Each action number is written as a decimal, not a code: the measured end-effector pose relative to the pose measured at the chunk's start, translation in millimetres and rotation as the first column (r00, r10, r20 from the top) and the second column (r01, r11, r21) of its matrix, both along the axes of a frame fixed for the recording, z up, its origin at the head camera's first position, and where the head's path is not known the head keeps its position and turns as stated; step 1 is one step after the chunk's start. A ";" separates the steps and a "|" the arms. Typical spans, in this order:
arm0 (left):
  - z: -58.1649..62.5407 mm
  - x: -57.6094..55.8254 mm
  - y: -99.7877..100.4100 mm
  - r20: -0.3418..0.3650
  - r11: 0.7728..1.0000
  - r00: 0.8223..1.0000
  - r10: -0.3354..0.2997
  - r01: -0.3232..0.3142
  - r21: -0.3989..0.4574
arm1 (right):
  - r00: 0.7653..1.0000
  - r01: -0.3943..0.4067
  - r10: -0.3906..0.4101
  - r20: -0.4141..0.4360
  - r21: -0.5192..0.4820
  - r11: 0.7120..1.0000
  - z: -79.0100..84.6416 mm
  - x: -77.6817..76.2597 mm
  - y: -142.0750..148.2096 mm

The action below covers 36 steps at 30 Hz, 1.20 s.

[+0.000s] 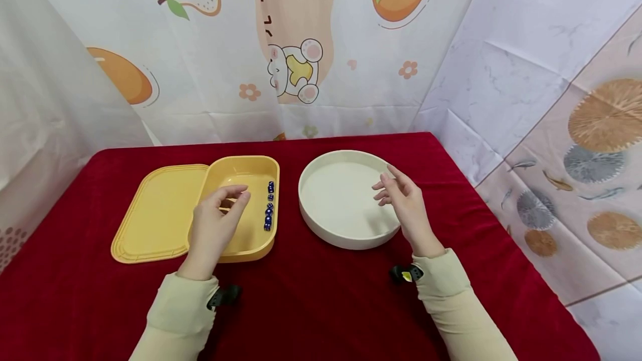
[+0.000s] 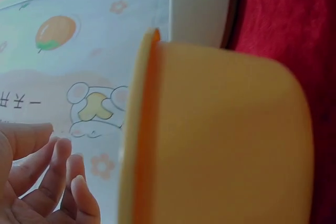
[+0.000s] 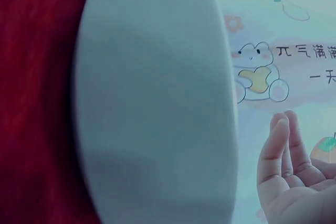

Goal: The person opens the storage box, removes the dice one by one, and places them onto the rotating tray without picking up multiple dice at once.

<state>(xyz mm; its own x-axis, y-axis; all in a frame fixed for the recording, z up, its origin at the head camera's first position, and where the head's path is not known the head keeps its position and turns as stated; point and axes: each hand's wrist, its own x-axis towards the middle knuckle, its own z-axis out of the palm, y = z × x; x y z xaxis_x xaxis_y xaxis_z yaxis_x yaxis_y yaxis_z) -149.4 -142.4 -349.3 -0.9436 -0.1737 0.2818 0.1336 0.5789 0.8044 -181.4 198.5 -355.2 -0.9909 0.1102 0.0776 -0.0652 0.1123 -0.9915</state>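
Observation:
My left hand (image 1: 218, 224) hovers over the left part of a yellow rectangular box (image 1: 241, 252), its fingers loosely bent and nothing between thumb and fingertips. Inside that box, several small blue dice (image 1: 269, 210) with white dots lie in a row along the right wall. A round, shallow white tray (image 1: 346, 241) stands to the right of the box. Over the tray's right rim is my right hand (image 1: 403, 199), relaxed and without anything in it. From the left wrist view the box's outer wall (image 2: 231, 140) hides the dice; the tray's side (image 3: 157, 98) fills much of the right wrist view.
A flat yellow lid (image 1: 155, 213) lies on the red tablecloth (image 1: 321, 305), its right edge at the box's left side. Behind the table hangs a white curtain (image 1: 210, 82) with fruit and bear prints. Another patterned curtain (image 1: 531, 127) borders the right side.

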 end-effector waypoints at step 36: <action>-7.5 -17.3 12.3 0.288 0.924 0.916 -0.279 0.338 -0.179 | 0.999 0.028 -0.039 0.024 0.361 0.932 -30.4 -8.1 69.4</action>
